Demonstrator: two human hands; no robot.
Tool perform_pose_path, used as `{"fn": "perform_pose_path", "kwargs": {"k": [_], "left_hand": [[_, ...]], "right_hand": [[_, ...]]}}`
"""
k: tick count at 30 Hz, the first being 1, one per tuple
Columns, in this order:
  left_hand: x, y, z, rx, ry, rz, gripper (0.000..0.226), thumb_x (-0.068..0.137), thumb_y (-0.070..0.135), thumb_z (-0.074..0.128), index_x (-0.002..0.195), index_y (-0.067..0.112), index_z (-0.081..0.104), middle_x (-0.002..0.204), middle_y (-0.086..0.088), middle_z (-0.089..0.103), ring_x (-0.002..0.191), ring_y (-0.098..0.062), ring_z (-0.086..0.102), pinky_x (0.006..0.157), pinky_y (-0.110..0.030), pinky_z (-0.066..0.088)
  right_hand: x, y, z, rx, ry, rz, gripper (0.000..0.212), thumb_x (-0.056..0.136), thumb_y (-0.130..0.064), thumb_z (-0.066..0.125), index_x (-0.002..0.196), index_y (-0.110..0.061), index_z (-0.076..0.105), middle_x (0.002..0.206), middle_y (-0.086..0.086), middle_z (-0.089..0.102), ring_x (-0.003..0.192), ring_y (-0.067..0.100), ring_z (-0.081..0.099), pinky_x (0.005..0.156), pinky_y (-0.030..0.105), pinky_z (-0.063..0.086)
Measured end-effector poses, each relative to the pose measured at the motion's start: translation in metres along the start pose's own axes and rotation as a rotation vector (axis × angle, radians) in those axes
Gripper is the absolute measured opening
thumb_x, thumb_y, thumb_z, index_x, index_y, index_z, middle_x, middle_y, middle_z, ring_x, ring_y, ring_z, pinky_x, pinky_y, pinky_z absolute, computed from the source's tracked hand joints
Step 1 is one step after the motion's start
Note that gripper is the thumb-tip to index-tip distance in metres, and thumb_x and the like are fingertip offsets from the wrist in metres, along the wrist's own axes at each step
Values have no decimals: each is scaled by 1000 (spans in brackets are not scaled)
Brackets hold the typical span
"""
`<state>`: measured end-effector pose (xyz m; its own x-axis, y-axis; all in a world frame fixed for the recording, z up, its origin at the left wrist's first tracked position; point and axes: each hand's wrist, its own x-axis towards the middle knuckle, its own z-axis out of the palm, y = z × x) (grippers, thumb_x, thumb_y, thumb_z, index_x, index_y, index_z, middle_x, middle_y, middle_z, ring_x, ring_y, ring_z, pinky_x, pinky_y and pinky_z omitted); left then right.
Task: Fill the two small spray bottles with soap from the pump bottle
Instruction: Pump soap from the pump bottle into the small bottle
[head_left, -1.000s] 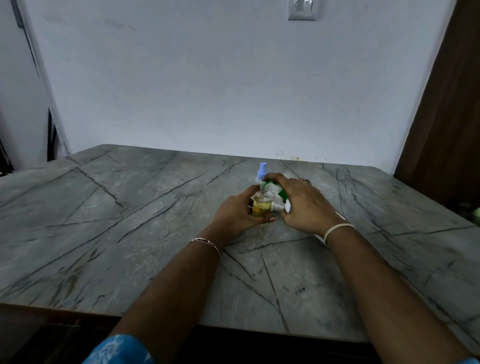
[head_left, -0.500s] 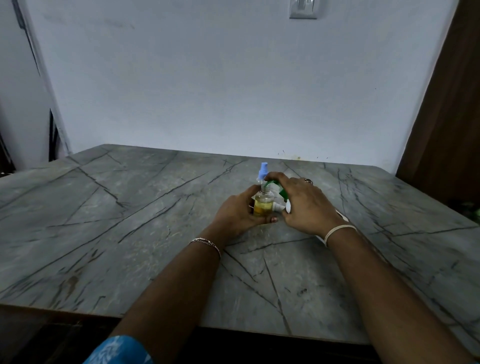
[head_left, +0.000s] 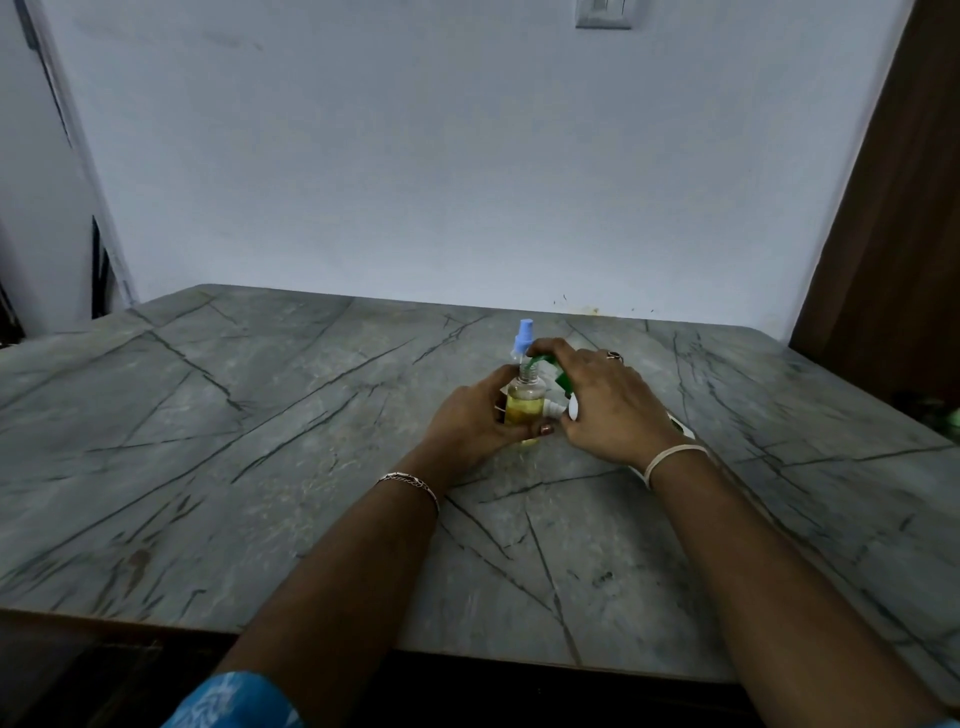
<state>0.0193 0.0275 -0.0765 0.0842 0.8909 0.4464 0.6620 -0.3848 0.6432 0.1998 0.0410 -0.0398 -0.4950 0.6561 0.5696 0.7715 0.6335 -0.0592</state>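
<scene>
A small clear spray bottle (head_left: 524, 402), partly filled with yellow liquid and uncapped at the neck, is clasped upright in the grip of the left hand (head_left: 475, 421), the fingers wrapped around its body and the thumb laid across its lower front. Right beside this grip, the right hand (head_left: 608, 402) is closed over the green and white pump bottle (head_left: 561, 382), which is tilted so that its green nozzle is brought to the open neck of the held bottle. Most of the pump bottle is hidden under that hand. Just behind the two grips, a second spray bottle's blue spray top (head_left: 523, 338) is seen standing up; its body is hidden. All of this is set on the far middle of the grey veined surface (head_left: 260, 441). A chain bracelet (head_left: 410, 483) is worn on the left wrist and a pale band (head_left: 670, 460) on the right.
</scene>
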Motion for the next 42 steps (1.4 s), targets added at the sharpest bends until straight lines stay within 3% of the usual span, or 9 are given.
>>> {"fn": "perform_pose_path", "kwargs": {"k": [10, 17, 25, 29, 36, 42], "left_hand": [[-2, 4, -2, 29, -11, -1, 77, 70, 55, 76, 136, 35, 43, 112, 4, 70, 94, -11, 68, 89, -37, 55], [-1, 3, -1, 14, -11, -31, 74, 69, 55, 77, 133, 38, 44, 108, 8, 72, 93, -8, 68, 89, -35, 54], [-3, 7, -2, 19, -19, -33, 76, 72, 50, 76, 138, 34, 42, 116, 2, 69, 97, -12, 67, 90, -32, 53], [-3, 8, -3, 4, -16, -34, 75, 72, 50, 77, 137, 35, 43, 113, 4, 70, 93, -6, 66, 90, -29, 52], [-2, 6, -2, -7, -21, -51, 75, 70, 53, 77, 135, 37, 44, 109, 6, 71, 95, -9, 67, 91, -35, 53], [-2, 9, -3, 17, -32, -58, 79, 72, 52, 76, 140, 31, 41, 118, 1, 68, 100, -12, 66, 91, -27, 50]], "right_hand": [[4, -4, -2, 88, -40, 34, 64, 73, -19, 66, 124, -38, 31, 97, 4, 60, 89, 25, 55, 79, 44, 51], [-1, 1, -2, 62, -44, 12, 72, 77, -25, 67, 133, -45, 26, 96, 0, 60, 90, 23, 55, 79, 42, 51], [3, -7, -5, 90, -38, 47, 67, 74, -20, 68, 127, -37, 32, 98, 3, 61, 89, 24, 56, 79, 43, 52], [1, -7, -4, 68, -9, 46, 67, 75, -22, 68, 130, -38, 33, 100, 2, 61, 92, 25, 56, 78, 40, 51], [-2, -3, -3, 74, -22, 36, 74, 76, -23, 69, 134, -45, 28, 100, 2, 61, 91, 23, 55, 78, 39, 51], [3, -2, -4, 123, -51, 49, 70, 74, -20, 71, 127, -40, 30, 101, 4, 62, 88, 23, 56, 77, 41, 52]]}}
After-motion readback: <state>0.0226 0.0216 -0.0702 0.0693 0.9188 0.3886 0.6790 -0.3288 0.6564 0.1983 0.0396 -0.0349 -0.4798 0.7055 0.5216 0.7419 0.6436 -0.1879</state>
